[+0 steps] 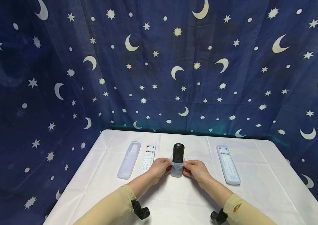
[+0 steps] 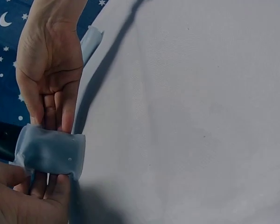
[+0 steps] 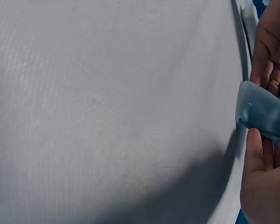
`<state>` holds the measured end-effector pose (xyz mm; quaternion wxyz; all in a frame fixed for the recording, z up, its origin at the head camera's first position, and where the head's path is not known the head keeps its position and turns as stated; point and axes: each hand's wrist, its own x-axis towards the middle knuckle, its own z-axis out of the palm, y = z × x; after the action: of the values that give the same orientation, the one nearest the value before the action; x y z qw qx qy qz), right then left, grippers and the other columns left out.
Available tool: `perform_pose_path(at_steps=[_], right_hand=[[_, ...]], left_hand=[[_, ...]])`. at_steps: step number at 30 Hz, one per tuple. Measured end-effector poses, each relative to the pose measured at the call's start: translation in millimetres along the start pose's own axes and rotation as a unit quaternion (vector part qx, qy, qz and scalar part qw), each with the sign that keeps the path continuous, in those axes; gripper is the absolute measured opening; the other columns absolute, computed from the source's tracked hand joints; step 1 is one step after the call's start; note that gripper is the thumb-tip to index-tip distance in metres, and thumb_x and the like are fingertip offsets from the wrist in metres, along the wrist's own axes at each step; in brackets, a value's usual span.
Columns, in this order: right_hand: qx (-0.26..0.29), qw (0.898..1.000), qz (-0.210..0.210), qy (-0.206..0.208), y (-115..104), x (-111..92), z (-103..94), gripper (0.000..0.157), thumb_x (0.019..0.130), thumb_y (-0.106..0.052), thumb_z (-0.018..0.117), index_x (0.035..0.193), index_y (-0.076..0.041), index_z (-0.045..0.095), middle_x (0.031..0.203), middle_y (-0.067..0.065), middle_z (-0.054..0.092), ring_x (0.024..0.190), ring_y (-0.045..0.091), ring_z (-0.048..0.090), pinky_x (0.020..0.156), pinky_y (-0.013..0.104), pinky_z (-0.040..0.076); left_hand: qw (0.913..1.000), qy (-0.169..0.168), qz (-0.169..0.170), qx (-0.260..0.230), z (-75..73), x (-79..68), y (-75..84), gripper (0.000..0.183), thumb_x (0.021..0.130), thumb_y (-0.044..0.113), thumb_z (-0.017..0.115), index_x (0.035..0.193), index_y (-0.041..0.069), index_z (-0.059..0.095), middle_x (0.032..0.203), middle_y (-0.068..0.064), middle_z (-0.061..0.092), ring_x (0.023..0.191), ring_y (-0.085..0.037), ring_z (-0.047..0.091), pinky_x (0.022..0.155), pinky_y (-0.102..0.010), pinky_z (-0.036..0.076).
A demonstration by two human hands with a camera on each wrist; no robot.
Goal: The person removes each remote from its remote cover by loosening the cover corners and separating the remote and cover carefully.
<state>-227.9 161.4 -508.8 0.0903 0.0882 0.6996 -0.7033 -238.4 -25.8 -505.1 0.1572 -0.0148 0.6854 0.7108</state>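
A black remote control [image 1: 178, 152] stands out of a translucent sleeve [image 1: 177, 170] that covers its near part. My left hand [image 1: 160, 167] pinches the sleeve's left edge, and my right hand [image 1: 197, 171] pinches the right edge. From the left wrist view, the sleeve [image 2: 53, 150] spans between my right hand [image 2: 51, 70] above and my left hand [image 2: 30, 200] below. The right wrist view has the sleeve [image 3: 263, 112] at its right border, with fingertips of both hands along its sides. The remote's buttons are not visible.
A white remote [image 1: 148, 158] lies left of my hands, partly behind the left one. Beyond it is an empty translucent sleeve [image 1: 129, 160]. Another white remote in a sleeve [image 1: 228, 165] lies to the right. A starry dark blue curtain [image 1: 159, 78] hangs behind the white table [image 1: 176, 203].
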Motion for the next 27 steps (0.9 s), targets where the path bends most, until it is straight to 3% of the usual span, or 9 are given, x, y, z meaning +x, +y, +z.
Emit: perform_pose_path(at_steps=[3,8,16,22,25,27], right_hand=[[-0.007,1.0,0.007,0.003,1,1,1.5,0.027,0.102,-0.005,0.057,0.119,0.015,0.063,0.092,0.012,0.072,0.081,0.017,0.069,0.08,0.037,0.061],[-0.013,1.0,0.016,-0.004,-2,3,0.6,0.03,0.104,-0.011,0.058,0.122,0.012,0.064,0.092,0.012,0.072,0.08,0.018,0.07,0.078,0.039,0.062],[-0.029,0.999,0.012,-0.044,-7,4,-8.3,0.034,0.102,-0.012,0.061,0.124,0.014,0.062,0.092,0.015,0.073,0.082,0.022,0.072,0.079,0.04,0.062],[-0.017,0.999,-0.033,-0.03,-25,13,-21.2,0.052,0.1,-0.015,0.065,0.142,0.01,0.049,0.128,0.025,0.063,0.11,0.031,0.068,0.096,0.042,0.055],[0.008,0.997,-0.058,-0.05,-38,20,-24.0,0.059,0.101,-0.018,0.064,0.149,0.009,0.041,0.143,0.028,0.052,0.122,0.035,0.062,0.104,0.043,0.05],[0.019,0.995,-0.065,-0.073,-45,24,-24.5,0.062,0.101,-0.019,0.065,0.151,0.008,0.038,0.145,0.029,0.049,0.122,0.034,0.062,0.105,0.044,0.049]], left_hand=[[0.9999,-0.002,-0.001,-0.011,-1.6,0.0,-2.2,0.029,0.102,0.009,0.052,0.121,-0.011,0.061,0.104,-0.012,0.069,0.093,-0.016,0.065,0.088,-0.033,0.057],[0.9994,-0.031,0.016,0.003,-3.8,-0.5,0.9,0.039,0.095,0.012,0.065,0.127,-0.01,0.057,0.111,-0.013,0.069,0.102,-0.021,0.066,0.094,-0.041,0.056],[0.9984,-0.032,0.021,0.043,-6.4,-0.9,1.3,0.035,0.095,0.016,0.072,0.121,-0.005,0.061,0.099,-0.006,0.073,0.089,-0.014,0.066,0.079,-0.032,0.056],[0.9982,-0.046,0.02,0.033,-6.9,-2.1,3.0,0.035,0.096,0.014,0.07,0.124,-0.006,0.06,0.103,-0.008,0.074,0.09,-0.015,0.068,0.08,-0.034,0.058],[0.9981,-0.049,0.019,0.03,-6.7,-3.2,4.5,0.036,0.096,0.014,0.069,0.124,-0.007,0.06,0.103,-0.008,0.074,0.09,-0.015,0.068,0.08,-0.034,0.058],[0.998,-0.052,0.017,0.033,-6.3,-4.3,5.2,0.036,0.096,0.015,0.07,0.124,-0.006,0.06,0.103,-0.008,0.074,0.09,-0.015,0.068,0.08,-0.034,0.058]])
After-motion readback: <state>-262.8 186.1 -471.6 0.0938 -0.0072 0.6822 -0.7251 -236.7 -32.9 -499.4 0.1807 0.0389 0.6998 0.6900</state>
